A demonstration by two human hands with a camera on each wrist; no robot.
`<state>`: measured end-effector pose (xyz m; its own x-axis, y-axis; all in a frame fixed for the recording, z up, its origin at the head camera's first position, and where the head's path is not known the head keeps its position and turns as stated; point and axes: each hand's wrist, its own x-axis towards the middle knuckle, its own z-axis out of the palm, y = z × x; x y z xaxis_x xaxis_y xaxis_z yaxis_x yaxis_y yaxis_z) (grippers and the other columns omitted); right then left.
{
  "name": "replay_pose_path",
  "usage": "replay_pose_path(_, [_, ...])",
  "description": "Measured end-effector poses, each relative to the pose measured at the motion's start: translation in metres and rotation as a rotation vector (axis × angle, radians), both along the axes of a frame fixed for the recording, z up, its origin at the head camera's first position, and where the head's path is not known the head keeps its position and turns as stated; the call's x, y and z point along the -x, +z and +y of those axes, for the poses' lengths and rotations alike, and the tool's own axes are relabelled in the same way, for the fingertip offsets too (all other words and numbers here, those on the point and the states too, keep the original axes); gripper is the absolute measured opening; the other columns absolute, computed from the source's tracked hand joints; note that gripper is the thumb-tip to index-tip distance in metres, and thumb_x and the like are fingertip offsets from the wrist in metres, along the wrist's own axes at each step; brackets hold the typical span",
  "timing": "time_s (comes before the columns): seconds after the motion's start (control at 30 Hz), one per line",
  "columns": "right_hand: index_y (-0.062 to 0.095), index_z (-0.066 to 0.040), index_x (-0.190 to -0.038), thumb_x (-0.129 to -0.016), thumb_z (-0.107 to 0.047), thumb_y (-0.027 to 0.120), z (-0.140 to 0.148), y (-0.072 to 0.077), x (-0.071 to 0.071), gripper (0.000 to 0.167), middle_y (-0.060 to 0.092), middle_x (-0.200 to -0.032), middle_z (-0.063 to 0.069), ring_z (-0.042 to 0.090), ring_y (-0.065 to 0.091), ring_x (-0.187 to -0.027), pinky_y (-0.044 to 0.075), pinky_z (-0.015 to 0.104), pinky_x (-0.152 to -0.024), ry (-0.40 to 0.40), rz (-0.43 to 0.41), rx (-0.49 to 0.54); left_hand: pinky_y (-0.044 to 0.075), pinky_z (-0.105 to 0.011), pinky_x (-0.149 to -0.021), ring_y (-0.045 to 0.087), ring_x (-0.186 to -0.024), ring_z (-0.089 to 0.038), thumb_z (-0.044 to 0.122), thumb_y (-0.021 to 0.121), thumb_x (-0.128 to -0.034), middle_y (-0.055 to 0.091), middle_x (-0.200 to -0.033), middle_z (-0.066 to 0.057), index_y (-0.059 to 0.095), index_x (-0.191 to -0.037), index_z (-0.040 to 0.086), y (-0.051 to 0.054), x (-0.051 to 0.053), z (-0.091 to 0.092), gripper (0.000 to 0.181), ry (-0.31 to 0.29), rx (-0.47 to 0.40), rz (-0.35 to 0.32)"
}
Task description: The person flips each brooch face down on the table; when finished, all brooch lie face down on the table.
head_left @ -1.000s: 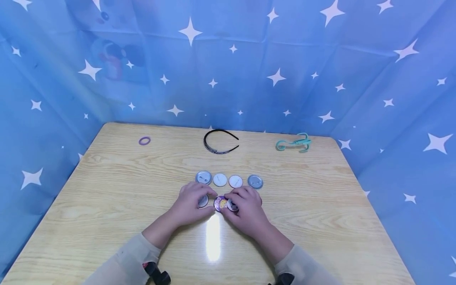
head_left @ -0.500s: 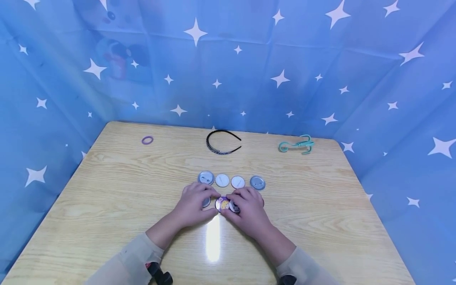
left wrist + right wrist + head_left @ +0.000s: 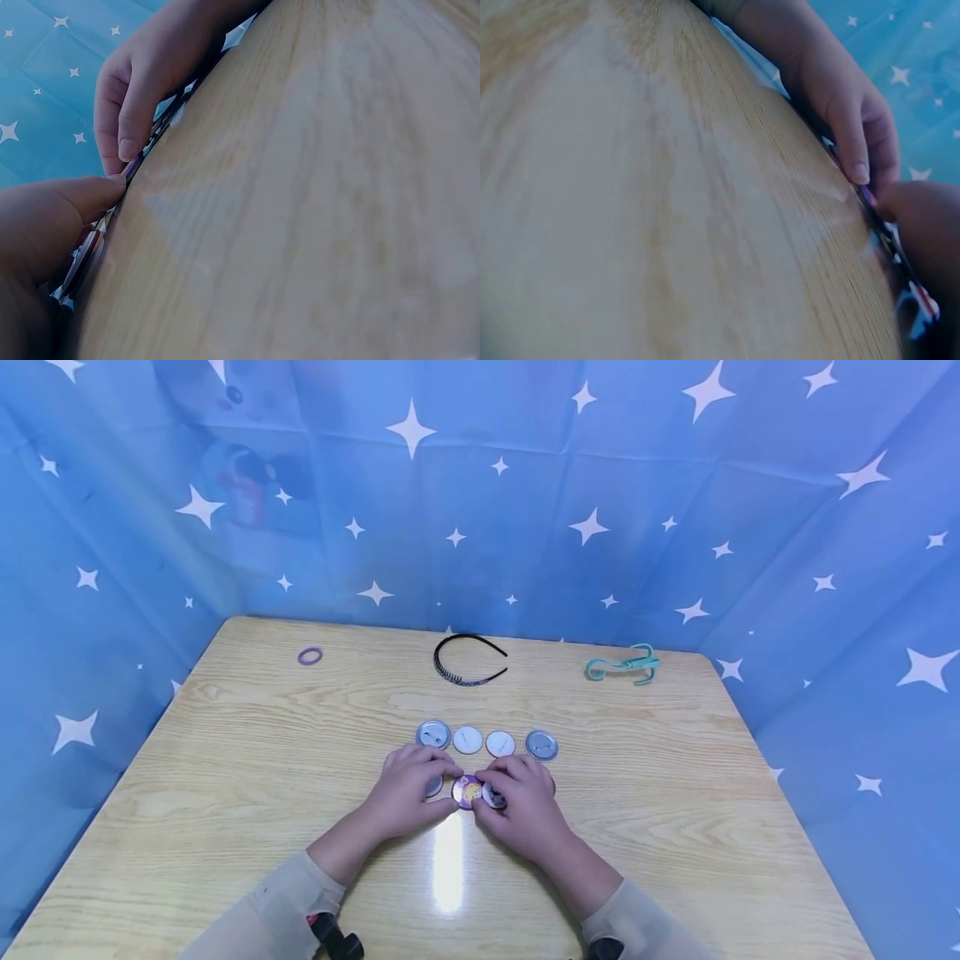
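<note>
A round purple pin badge (image 3: 466, 792) with a yellow figure lies face up on the table between my hands. My left hand (image 3: 411, 787) pinches its left side, thumb at the near edge and index finger at the far edge. My right hand (image 3: 522, 800) holds its right side in the same way. Under the right fingers, a dark-and-white badge (image 3: 492, 795) is partly covered. Another badge (image 3: 433, 785), silvery, shows beneath the left hand. In the left wrist view, both thumbs meet the purple rim (image 3: 133, 166) close to the tabletop.
Behind the hands runs a row of badges lying pin side up: a silver one (image 3: 433, 734), two white ones (image 3: 467, 740) (image 3: 500, 744) and a grey one (image 3: 542, 745). Farther back are a purple hair tie (image 3: 310, 656), a black headband (image 3: 450, 675) and a teal claw-like clip (image 3: 622, 666).
The left fingers have come in closer around the purple badge. My right thumb has slid rightward, uncovering more of its face. The head view has shifted slightly.
</note>
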<state>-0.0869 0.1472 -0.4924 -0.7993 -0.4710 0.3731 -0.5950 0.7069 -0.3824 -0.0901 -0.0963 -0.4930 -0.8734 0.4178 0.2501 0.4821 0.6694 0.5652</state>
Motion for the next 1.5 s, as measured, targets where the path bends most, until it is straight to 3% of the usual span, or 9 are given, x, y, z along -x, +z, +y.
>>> replay_pose_path(0.67, [0.078, -0.017, -0.126, -0.093, -0.042, 0.082, 0.0, 0.002, -0.0014, 0.042, 0.068, -0.125, 0.002, 0.027, 0.053, -0.119, 0.042, 0.051, -0.093, 0.019, -0.04, -0.043, 0.035, -0.058, -0.111, 0.054, -0.127, -0.028, 0.036, 0.087, -0.088, 0.068, -0.131, 0.0, 0.076, -0.123, 0.021, -0.0034, 0.0016, -0.0008, 0.039, 0.003, -0.003, -0.004])
replay_pose_path(1.17, [0.079, -0.018, -0.123, -0.092, -0.036, 0.086, -0.0021, 0.0038, -0.0008, 0.036, 0.071, -0.117, -0.001, 0.025, 0.055, -0.116, 0.043, 0.049, -0.092, 0.024, -0.021, 0.009, 0.038, -0.057, -0.107, 0.057, -0.122, -0.026, 0.03, 0.091, -0.0842, 0.073, -0.124, 0.004, 0.075, -0.119, 0.022, -0.0016, 0.0008, -0.0017, 0.039, 0.007, -0.05, 0.024])
replay_pose_path(1.5, [0.079, -0.017, -0.121, -0.091, -0.031, 0.087, -0.0021, 0.0037, -0.0006, 0.034, 0.073, -0.113, -0.004, 0.023, 0.056, -0.114, 0.043, 0.048, -0.092, 0.02, -0.017, 0.061, 0.037, -0.056, -0.104, 0.056, -0.113, -0.02, 0.019, 0.092, -0.0826, 0.069, -0.099, 0.015, 0.075, -0.116, 0.023, -0.0039, 0.0022, -0.0005, 0.038, 0.011, -0.111, 0.016])
